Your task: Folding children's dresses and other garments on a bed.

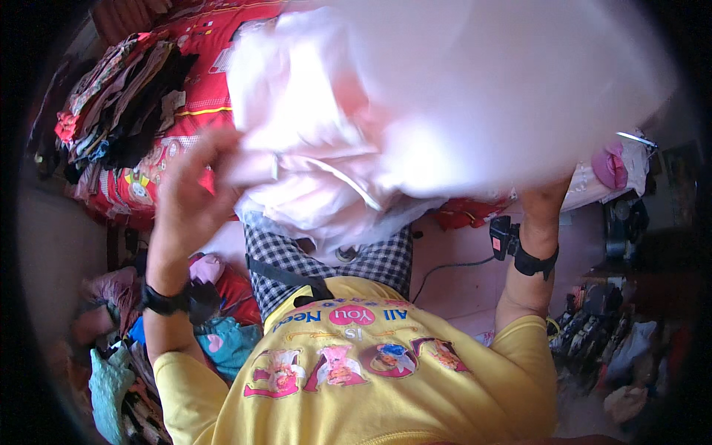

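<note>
A large pale pink and white cloth (300, 111) spreads over the bed before me, part of it raised near the camera and blurred. My left hand (206, 161) is at the cloth's left edge, blurred by motion; whether its fingers grip the cloth is not clear. The raised part of the cloth covers my right hand, and only the wrist and forearm show below it. Each wrist wears a black strap, the right one with a small black device (503, 238).
A pile of folded clothes (119, 100) lies on the red printed bedspread (208, 94) at left. More clothes (225, 345) are heaped at lower left and others (595, 317) at lower right. A purple-pink item (610, 165) rests at the bed's right end. A dark cable (445, 268) reaches the right wrist device.
</note>
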### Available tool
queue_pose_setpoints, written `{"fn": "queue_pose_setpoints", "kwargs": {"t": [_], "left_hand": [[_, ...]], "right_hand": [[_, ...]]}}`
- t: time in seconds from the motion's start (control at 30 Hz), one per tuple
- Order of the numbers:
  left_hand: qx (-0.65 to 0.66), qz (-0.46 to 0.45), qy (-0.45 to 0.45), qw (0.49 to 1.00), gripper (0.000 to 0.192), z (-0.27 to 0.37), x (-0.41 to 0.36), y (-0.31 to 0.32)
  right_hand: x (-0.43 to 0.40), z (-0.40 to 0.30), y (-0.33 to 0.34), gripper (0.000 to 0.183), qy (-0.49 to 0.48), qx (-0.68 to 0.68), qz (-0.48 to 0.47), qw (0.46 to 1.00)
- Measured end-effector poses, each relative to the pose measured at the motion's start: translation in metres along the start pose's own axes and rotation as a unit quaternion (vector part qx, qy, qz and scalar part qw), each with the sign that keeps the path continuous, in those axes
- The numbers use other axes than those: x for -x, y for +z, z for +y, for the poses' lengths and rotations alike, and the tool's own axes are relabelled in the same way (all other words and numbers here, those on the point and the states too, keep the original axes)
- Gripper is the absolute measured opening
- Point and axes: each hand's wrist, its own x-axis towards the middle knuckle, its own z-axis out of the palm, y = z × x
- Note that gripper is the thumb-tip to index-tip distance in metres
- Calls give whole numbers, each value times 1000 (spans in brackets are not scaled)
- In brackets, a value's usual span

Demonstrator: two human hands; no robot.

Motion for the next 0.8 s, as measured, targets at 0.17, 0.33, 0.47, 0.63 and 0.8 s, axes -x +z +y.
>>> {"fn": "queue_pose_setpoints", "kwargs": {"t": [0.17, 0.33, 0.47, 0.63, 0.8], "left_hand": [[161, -247, -22, 955, 40, 22, 18, 33], [251, -334, -35, 908, 35, 9, 15, 58], [215, -337, -85, 913, 32, -19, 15, 69], [288, -246, -164, 911, 42, -7, 13, 98], [359, -217, 62, 906, 24, 23, 5, 118]], "right_hand": [[9, 17, -7, 23, -21, -31, -54, 998], [15, 21, -4, 22, 47, -163, -36, 985], [20, 18, -5, 23, 106, -277, -11, 955], [23, 18, 9, 28, 146, -399, 3, 905], [22, 18, 28, 30, 135, -450, -21, 883]]}}
